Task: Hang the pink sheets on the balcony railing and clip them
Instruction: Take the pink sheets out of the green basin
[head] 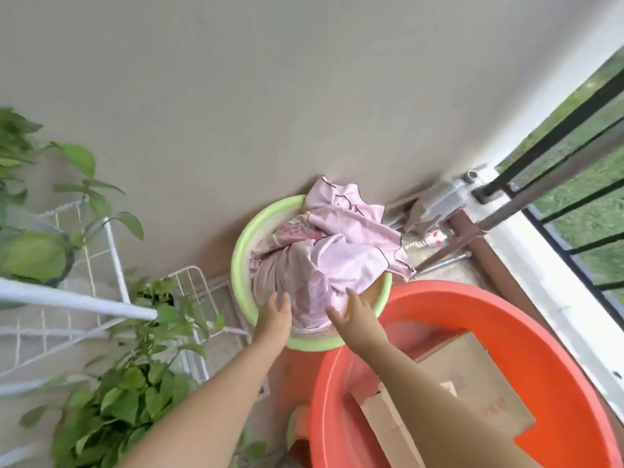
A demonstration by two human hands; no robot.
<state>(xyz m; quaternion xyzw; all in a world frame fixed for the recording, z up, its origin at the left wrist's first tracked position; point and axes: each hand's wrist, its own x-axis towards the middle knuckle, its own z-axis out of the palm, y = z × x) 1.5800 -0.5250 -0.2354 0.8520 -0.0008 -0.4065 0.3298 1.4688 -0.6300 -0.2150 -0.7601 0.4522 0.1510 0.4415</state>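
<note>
A crumpled heap of pink sheets fills a light green basin standing against the wall. My left hand reaches over the basin's near rim, fingers spread, at the left edge of the heap. My right hand is beside it, fingers apart and resting on the near side of the fabric. Neither hand has closed around the cloth. The black balcony railing runs along the right side, above a white ledge. No clips are visible.
A big orange tub holding cardboard sits right below my right arm. White wire racks and leafy plants crowd the left. Metal poles and clutter lie in the corner by the railing.
</note>
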